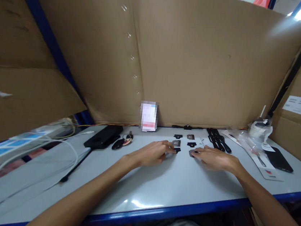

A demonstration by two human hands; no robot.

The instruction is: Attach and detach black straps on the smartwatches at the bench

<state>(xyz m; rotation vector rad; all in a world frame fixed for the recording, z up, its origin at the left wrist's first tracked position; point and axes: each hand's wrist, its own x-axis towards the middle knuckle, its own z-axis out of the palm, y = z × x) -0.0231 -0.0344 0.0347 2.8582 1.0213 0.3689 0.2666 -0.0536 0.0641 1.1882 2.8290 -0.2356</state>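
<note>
My left hand (158,152) is low over the table, its fingers curled together at a small black plate (177,150) with a notched edge. Across a short gap, my right hand (214,158) pinches the edge of a small grey metal plate (191,153). Both pieces lie at or very near the table surface. Just behind them are a grey metal plate with a cut-out (176,143) and a black plate (191,144). Farther back sit another black plate (178,136) and another metal plate (191,137). Small shiny bits (202,141) lie to the right.
Several black strap-like parts (216,139) lie right of the plates, near a packaged tool on card (259,158), a black phone (281,159) and a white tub (258,130). A lit phone (149,116) leans against cardboard (186,59). Leftward are a black case (103,136), keys (128,136) and cables.
</note>
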